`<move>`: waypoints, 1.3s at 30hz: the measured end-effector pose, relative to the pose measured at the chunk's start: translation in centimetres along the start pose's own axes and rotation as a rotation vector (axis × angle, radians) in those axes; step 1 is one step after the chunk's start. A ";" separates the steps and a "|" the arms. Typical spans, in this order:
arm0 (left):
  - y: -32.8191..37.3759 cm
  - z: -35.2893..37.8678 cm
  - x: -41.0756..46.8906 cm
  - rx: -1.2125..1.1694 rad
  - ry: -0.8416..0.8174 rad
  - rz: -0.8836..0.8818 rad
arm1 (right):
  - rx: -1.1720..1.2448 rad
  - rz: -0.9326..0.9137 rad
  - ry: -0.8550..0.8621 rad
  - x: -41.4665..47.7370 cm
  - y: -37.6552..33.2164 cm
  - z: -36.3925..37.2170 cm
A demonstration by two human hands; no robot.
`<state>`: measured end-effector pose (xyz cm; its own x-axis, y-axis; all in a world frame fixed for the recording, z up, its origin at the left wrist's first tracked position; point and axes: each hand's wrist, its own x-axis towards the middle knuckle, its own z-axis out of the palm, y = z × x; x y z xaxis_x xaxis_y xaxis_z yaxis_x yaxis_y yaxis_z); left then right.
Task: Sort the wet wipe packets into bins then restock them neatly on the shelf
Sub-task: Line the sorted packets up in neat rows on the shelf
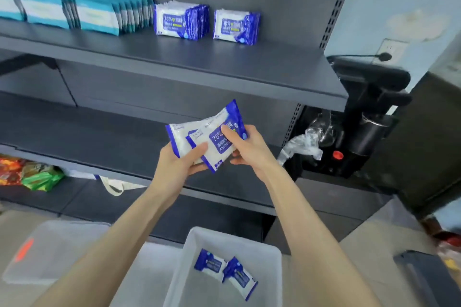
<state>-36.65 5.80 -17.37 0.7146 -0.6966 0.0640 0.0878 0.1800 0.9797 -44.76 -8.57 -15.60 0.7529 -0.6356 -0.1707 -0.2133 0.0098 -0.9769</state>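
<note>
Both hands hold a small stack of blue-and-white wet wipe packets in front of the middle shelf. My left hand supports the stack from below and behind. My right hand grips the front packet, thumb across its blue label. On the upper shelf stand two rows of the same blue packets, with teal-and-white packets lined up to their left. Below me a translucent bin holds two more blue packets.
A second translucent bin sits on the floor at left. Colourful snack bags lie on the lowest shelf. A black water dispenser with crumpled plastic stands to the right of the shelving. A dark box is at bottom right.
</note>
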 end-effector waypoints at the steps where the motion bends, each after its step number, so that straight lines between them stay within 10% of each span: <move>1: 1.4 -1.1 1.1 0.007 -0.018 0.022 | 0.016 -0.039 0.027 0.5 -1.3 0.4; 17: 14.6 -8.5 18.3 0.113 -0.104 0.113 | 0.003 -0.291 0.221 6.8 -14.7 2.2; 39: 15.5 2.8 43.1 0.881 -0.323 0.302 | -0.154 -0.271 0.534 24.9 -17.0 -9.2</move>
<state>-6.46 -23.33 1.14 0.3865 -0.8863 0.2549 -0.7092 -0.1089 0.6966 -28.13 -31.67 -2.01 0.3855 -0.8992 0.2071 -0.1754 -0.2918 -0.9403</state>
